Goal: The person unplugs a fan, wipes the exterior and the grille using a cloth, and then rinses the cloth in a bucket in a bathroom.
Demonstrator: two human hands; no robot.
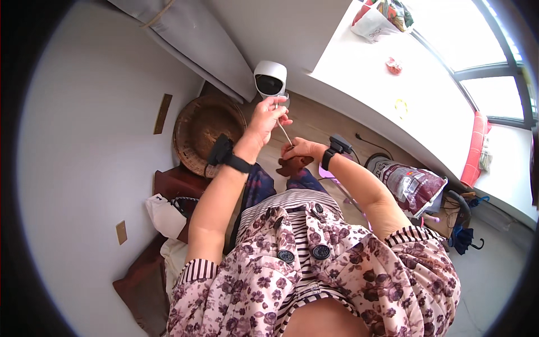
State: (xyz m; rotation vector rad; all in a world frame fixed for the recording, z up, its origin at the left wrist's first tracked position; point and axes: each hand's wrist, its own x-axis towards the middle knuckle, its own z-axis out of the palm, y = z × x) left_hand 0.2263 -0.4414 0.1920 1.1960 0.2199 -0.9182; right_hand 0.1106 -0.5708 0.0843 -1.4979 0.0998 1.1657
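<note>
Cord, thin and whitish (285, 133), is pinched at twelve o'clock by the half-curled left hand (269, 118) and at two by the curled right hand (300, 148); farther toward twelve, a rounded white-and-black device (271, 72) is seen.

The left hand (266, 120) pinches a thin pale cord (285, 131) just beside a white device (270, 69) with a dark front. The cord slants down to the right hand (302, 149), which grips it. Left of them is a round woven basket (185, 136); a white plastic bag (373, 26) sits on the windowsill (429, 121).
</note>
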